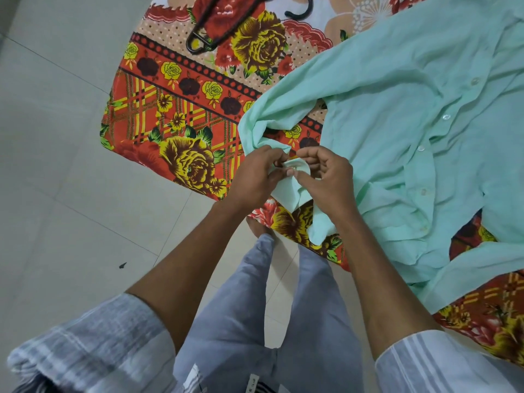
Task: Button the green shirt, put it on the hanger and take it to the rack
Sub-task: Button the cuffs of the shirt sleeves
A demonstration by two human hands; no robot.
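The mint green shirt (pixel 411 89) lies spread on a floral bedsheet, its front placket with white buttons running down the right side. One sleeve stretches toward me and ends in a cuff (pixel 295 168). My left hand (pixel 256 174) pinches one edge of that cuff. My right hand (pixel 326 177) pinches the other edge, thumb and fingers curled round the fabric, with a small white button showing between the two hands. A black hanger (pixel 211 32) lies on the sheet at the far top, apart from the shirt.
The orange and red floral bedsheet (pixel 175 109) covers a bed whose corner points toward me. Pale tiled floor (pixel 56 165) spreads to the left and below. My legs in grey trousers stand at the bed's edge. A small dark scrap (pixel 122 265) lies on the floor.
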